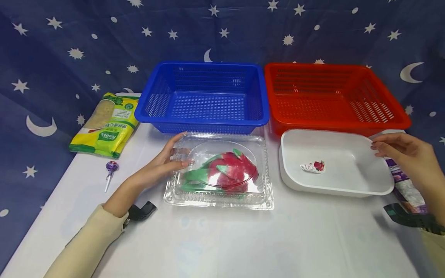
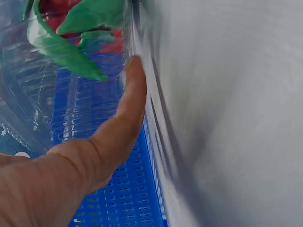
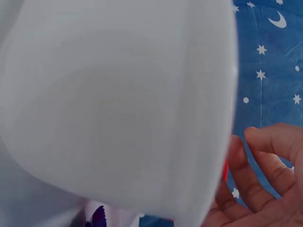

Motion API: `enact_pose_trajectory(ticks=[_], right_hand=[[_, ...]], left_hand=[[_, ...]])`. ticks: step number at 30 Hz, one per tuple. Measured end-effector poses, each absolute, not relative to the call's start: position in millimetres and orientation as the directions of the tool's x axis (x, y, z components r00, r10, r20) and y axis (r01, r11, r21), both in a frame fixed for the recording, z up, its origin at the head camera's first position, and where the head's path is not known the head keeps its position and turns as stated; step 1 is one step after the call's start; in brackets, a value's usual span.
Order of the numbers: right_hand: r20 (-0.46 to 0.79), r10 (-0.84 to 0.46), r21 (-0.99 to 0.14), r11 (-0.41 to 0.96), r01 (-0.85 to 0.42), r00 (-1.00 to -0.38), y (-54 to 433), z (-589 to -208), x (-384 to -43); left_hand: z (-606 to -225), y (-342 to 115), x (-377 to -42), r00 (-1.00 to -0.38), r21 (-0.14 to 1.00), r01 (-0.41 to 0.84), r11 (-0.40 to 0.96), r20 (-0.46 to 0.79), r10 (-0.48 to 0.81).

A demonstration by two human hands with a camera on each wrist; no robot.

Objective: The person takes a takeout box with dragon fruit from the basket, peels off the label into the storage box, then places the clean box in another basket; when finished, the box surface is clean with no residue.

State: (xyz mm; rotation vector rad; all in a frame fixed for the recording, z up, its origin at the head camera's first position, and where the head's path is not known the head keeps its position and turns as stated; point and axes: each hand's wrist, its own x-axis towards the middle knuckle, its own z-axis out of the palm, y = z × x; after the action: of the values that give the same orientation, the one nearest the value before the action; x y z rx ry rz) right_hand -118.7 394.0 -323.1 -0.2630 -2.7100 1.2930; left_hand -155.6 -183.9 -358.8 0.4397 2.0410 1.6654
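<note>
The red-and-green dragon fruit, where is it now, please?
In the head view, the dragon fruit is near the centre, inside the clear plastic box, right of the left hand and in front of the blue plastic basket.

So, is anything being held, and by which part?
Left hand: the clear box, by its left end. Right hand: at the right rim of the white tray; grip unclear.

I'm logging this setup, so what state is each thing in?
Clear container: lid down, dragon fruit inside
Blue basket: upright, open-topped
Red basket: upright, open-topped
White tray: uncovered, small label inside
Lollipop: wrapped, lying down
Yellow packet: lying down, seal unclear
Purple packet: partly hidden
Left hand: on container's left end
Right hand: at tray's rim, grip unclear
</note>
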Motion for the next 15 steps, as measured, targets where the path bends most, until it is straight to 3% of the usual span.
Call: enact_pose_trajectory(ticks=[8,15], right_hand=[[-0.002,0.295,-0.812,0.557,0.174,-0.956,407.6,-321.5,-129.6],[0.112,0.286,-0.832,0.55,0.068,-0.952,420.5,-322.2,-137.5]], left_hand=[[-359.4,-181.8,-154.8,-0.835,0.986,-0.053,0.159,-0.131,0.535],[-353.0,-179.5,-154.8,-0.806,0.973,-0.191,0.128,-0.23,0.545]])
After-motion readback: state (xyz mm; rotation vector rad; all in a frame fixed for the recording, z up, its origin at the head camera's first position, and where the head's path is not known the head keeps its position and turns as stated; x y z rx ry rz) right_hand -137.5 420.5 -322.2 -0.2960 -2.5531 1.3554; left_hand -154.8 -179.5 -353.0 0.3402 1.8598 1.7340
